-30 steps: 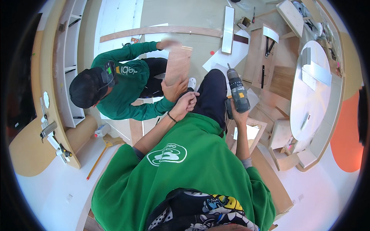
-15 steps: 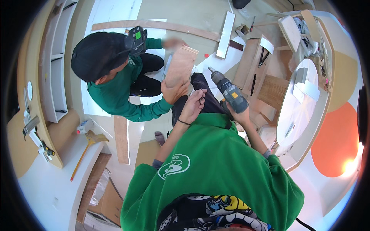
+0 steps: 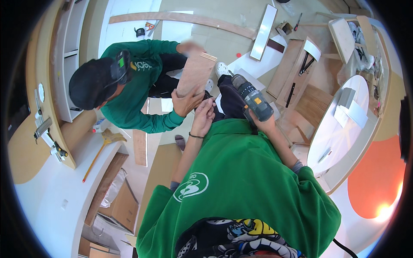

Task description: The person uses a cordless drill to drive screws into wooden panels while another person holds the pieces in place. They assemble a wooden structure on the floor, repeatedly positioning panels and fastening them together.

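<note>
The beige floor point(image 3: 223, 45) spread beneath everything, and at the person's left was a co-worker point(image 3: 137, 116) in a green sweatshirt, leaning in. At the right a round white tabletop point(image 3: 329, 142) carried a grey piece point(image 3: 346, 98) and some pale strips point(image 3: 342, 115). A long wooden strip point(image 3: 180, 18) stretched across, beyond the co-worker, its right end near a narrow white panel point(image 3: 263, 32). Smaller than these, a wooden board point(image 3: 194, 75) was held in the co-worker's hands, slanted, just ahead of the person's left hand point(image 3: 204, 117). The power drill point(image 3: 248, 94) was above the person's right thigh, to the right of the board and apart from it, nose pointing forward and slightly left; the right hand point(image 3: 263, 122) had its grip wrapped round it near the rear. The left hand's fingers were curled together beside the co-worker's near hand point(image 3: 187, 102); whether that grip held something small could not be told. A screwdriver point(image 3: 297, 22) lay right of the white panel, and a small red disc point(image 3: 238, 55) lay between panel and board.
</note>
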`<move>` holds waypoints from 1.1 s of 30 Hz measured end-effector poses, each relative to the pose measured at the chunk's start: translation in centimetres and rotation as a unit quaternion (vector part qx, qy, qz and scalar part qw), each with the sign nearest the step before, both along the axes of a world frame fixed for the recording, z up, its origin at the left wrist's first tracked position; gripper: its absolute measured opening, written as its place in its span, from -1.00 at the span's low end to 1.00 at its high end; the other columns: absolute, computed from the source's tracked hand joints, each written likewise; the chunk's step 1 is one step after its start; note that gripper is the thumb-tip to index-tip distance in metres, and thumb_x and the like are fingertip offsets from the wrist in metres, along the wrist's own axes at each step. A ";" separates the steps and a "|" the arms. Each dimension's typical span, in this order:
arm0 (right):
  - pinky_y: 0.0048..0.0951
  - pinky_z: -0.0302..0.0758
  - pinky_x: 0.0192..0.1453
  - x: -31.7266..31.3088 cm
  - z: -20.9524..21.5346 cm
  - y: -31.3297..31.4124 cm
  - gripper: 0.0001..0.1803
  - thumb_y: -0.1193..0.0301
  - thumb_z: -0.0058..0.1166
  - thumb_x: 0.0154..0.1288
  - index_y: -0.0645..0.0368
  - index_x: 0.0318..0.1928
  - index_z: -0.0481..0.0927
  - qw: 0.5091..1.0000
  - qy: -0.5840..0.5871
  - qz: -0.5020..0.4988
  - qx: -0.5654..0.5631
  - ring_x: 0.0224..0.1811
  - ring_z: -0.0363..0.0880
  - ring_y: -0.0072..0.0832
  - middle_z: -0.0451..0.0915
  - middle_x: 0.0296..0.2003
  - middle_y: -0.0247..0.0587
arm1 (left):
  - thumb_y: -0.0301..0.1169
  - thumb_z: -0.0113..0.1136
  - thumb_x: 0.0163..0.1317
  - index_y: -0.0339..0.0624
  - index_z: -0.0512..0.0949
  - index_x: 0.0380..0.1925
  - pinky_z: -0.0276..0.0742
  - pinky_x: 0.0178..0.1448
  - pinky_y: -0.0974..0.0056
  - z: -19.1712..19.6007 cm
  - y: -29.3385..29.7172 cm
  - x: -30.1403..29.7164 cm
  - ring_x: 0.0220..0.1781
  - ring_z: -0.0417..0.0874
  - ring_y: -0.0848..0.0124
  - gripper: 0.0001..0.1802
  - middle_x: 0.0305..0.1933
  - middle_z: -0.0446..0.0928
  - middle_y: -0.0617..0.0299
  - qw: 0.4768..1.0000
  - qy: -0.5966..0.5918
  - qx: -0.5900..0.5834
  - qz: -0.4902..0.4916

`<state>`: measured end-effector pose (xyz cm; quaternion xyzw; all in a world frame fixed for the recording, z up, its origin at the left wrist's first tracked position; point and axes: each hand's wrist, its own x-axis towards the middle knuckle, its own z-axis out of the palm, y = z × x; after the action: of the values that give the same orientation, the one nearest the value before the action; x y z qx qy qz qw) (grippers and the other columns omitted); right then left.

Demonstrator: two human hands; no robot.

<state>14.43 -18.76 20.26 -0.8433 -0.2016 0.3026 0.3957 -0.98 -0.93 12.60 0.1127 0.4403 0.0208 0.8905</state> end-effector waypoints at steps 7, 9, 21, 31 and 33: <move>-0.41 0.51 -0.08 2.5 -0.2 -1.2 -0.48 0.52 0.30 -0.11 0.32 -0.04 0.48 0.998 -0.046 0.045 -0.008 -0.25 0.63 -0.31 0.62 -0.28 -0.07 | -0.32 0.12 0.31 -0.18 0.52 -0.14 0.13 -0.50 0.58 -0.3 -1.7 2.6 -0.57 0.23 0.74 -0.79 -0.35 0.48 0.42 1.000 0.004 -0.011 0.002; -0.41 0.51 -0.09 2.9 -0.3 -1.1 -0.47 0.51 0.31 -0.10 0.33 -0.03 0.48 0.998 -0.041 0.043 -0.012 -0.24 0.63 -0.31 0.63 -0.28 -0.06 | -0.32 0.12 0.31 -0.19 0.53 -0.14 0.12 -0.51 0.58 -0.3 -2.0 3.0 -0.57 0.23 0.74 -0.78 -0.35 0.48 0.42 1.000 0.003 -0.015 -0.001; -0.31 0.42 0.04 2.3 0.3 -0.8 -0.69 0.37 0.28 0.03 0.13 -0.16 0.61 0.987 -0.131 0.074 -0.057 -0.15 0.62 -0.28 0.66 -0.25 -0.19 | -0.31 -0.04 0.39 -0.22 0.50 -0.10 0.08 -0.50 0.57 0.2 -0.7 2.5 -0.56 0.19 0.73 -0.75 -0.45 0.40 0.45 0.989 -0.005 0.122 -0.081; -0.43 0.50 -0.09 4.7 1.1 2.2 -0.83 0.51 0.15 0.13 0.17 -0.21 0.60 0.993 0.098 -0.043 0.056 -0.26 0.62 -0.52 0.66 -0.31 -0.31 | -0.25 -0.07 0.41 -0.21 0.50 -0.14 0.08 -0.50 0.59 0.7 0.8 1.2 -0.55 0.19 0.72 -0.72 -0.41 0.38 0.44 0.988 0.034 0.137 -0.065; -0.46 0.50 -0.09 6.4 1.2 2.9 -0.83 0.55 0.11 0.15 0.20 -0.21 0.58 0.993 0.106 -0.017 0.057 -0.27 0.61 -0.57 0.66 -0.32 -0.34 | -0.24 -0.07 0.42 -0.21 0.49 -0.15 0.09 -0.50 0.59 0.5 0.5 2.3 -0.56 0.20 0.72 -0.72 -0.40 0.38 0.43 0.994 0.021 0.108 -0.027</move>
<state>20.79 -15.81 21.44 -0.7859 -0.1613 0.3711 0.4675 1.36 -0.42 13.15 0.2205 0.4512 0.0423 0.8637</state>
